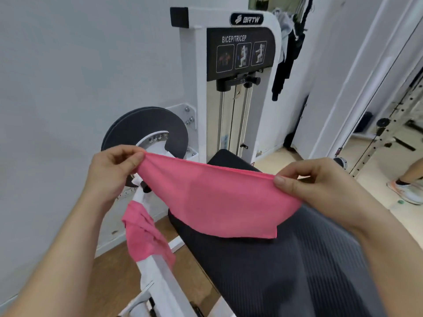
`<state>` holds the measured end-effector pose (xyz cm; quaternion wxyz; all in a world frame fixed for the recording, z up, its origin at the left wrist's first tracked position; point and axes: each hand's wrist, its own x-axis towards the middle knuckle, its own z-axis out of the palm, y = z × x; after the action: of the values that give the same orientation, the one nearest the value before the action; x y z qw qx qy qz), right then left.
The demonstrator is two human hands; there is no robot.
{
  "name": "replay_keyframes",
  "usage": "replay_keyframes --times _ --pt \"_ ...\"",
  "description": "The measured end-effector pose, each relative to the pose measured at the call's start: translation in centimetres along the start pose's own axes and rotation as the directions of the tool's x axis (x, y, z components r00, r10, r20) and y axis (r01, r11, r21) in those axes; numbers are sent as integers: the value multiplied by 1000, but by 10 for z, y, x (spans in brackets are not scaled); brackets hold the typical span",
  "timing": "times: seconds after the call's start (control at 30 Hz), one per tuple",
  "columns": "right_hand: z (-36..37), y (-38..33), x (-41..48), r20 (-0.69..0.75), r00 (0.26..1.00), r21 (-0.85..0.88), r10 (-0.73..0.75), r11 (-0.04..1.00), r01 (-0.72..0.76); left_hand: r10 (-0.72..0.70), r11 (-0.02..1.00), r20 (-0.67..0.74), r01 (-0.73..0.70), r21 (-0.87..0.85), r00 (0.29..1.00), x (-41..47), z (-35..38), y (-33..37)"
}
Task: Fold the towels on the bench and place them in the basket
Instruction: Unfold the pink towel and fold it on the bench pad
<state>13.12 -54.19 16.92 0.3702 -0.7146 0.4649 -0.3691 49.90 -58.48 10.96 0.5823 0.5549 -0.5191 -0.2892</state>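
Observation:
A pink towel hangs doubled over in the air above the black padded bench. My left hand pinches its upper left corner, and my right hand pinches the upper right corner, stretching the top edge between them. The towel's lower edge hangs just over the bench pad. A second pink towel lies crumpled over the machine's white arm to the left, below my left hand. No basket is in view.
A white bicep/tricep machine with a black round plate stands right behind the bench. A grey wall is on the left. Another person's shoe is on the wooden floor at right, by a mirror.

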Motion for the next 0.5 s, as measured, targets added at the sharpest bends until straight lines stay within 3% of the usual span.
replay_keyframes --times 0.1,0.23,0.37,0.5 --pt "-10 -6 -41 97 995 255 36 965 -60 67 998 -30 -67 22 997 -5 10 29" --pt "-19 7 -81 188 980 399 58 907 -131 158 981 54 -163 108 986 -5 45 56" --pt "-25 49 -111 93 960 276 262 920 -278 128 953 199 -176 246 972 2 104 44" --pt "-17 102 -123 -269 861 -38 432 888 -458 85 870 377 -253 424 922 7 170 4"
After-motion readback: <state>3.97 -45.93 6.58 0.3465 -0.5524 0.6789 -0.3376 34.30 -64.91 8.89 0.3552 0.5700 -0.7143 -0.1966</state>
